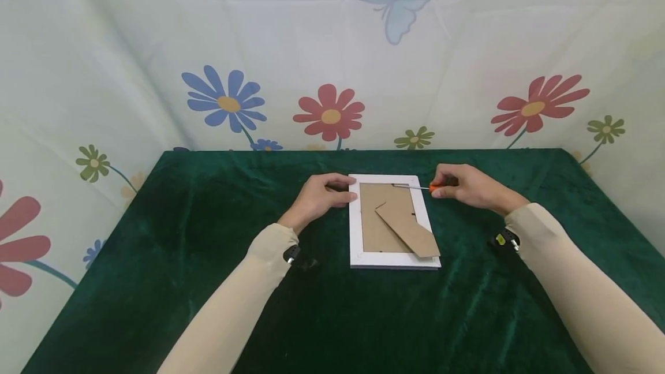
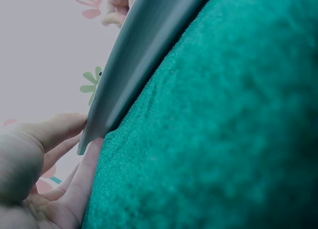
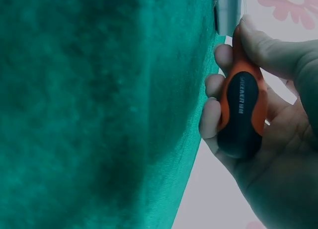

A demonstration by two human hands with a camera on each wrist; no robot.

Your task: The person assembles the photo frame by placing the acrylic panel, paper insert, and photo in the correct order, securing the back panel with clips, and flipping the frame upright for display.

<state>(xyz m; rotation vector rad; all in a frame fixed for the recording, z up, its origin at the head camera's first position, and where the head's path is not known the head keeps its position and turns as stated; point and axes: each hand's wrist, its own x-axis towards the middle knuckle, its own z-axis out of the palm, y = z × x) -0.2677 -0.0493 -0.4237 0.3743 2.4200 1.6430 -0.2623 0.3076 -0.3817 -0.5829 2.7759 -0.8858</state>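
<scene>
A white picture frame (image 1: 355, 229) lies face down on green cloth, its brown backing board (image 1: 373, 227) upward. An angled brown stand leg (image 1: 413, 234) rests across the board and overlaps the lower right rim. My left hand (image 1: 316, 196) pinches the frame's upper left edge, thumb and fingers on opposite sides in the left wrist view. In my right hand (image 1: 475, 188) is a screwdriver (image 3: 242, 107) with an orange and black handle. Its thin metal shaft (image 1: 413, 187) reaches across the right rim to the board's top edge, near a small dark tab.
Dark green velvet cloth (image 1: 208, 281) covers the table. Small dark tabs (image 1: 413, 213) sit along the backing's edge. Behind the table hangs a pale curtain (image 1: 291, 27) printed with flowers and a butterfly.
</scene>
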